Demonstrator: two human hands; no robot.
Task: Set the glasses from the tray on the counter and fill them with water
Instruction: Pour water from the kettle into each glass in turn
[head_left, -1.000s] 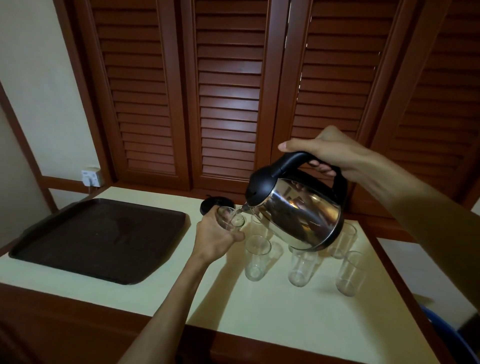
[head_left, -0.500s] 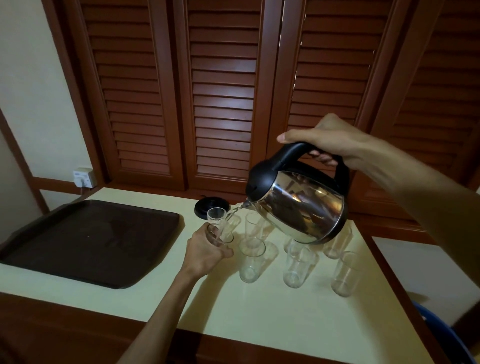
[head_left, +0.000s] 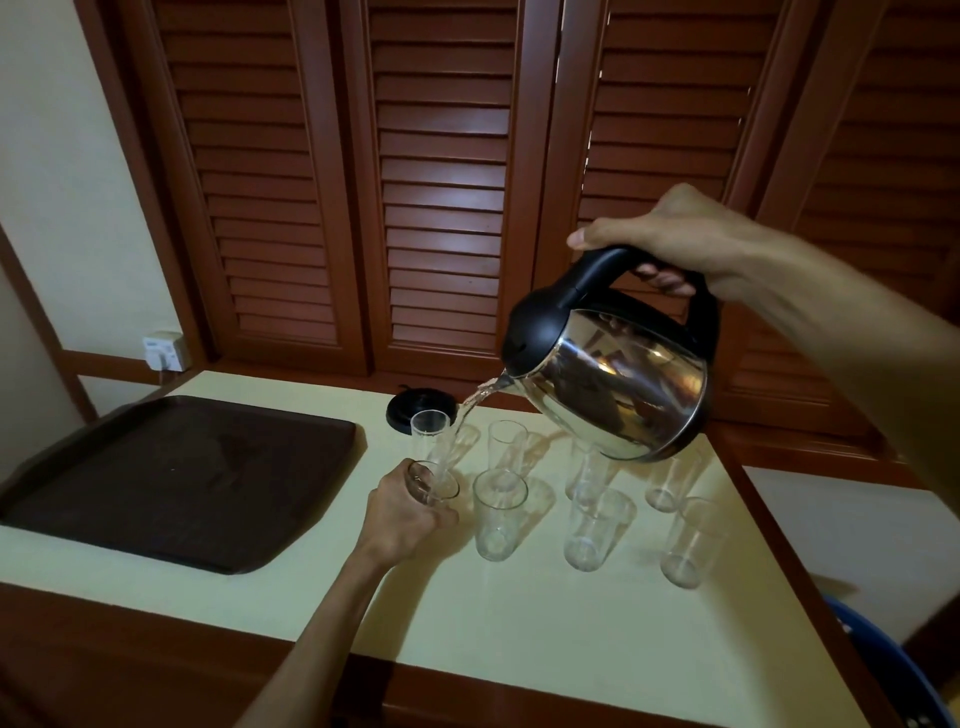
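Observation:
My right hand (head_left: 670, 239) grips the black handle of a steel kettle (head_left: 618, 384) tilted to the left, and water streams from its spout. Below it my left hand (head_left: 402, 519) holds a clear glass (head_left: 431, 483) on the pale counter (head_left: 519, 623), and the stream falls into this glass. Several other clear glasses stand on the counter, among them one behind the held glass (head_left: 430, 431), one just right of it (head_left: 498, 514) and one at the far right (head_left: 691, 545). The dark brown tray (head_left: 171, 478) lies bare on the left.
The kettle's black base (head_left: 415, 410) sits at the back of the counter behind the glasses. A wall socket (head_left: 163, 351) is at the far left. Wooden louvred doors (head_left: 441, 182) rise behind the counter. A blue object (head_left: 898, 670) shows past the counter's right edge.
The held glass has come down from mid-air to the counter with my left hand still round it. The kettle has kept pouring, and the stream is now longer.

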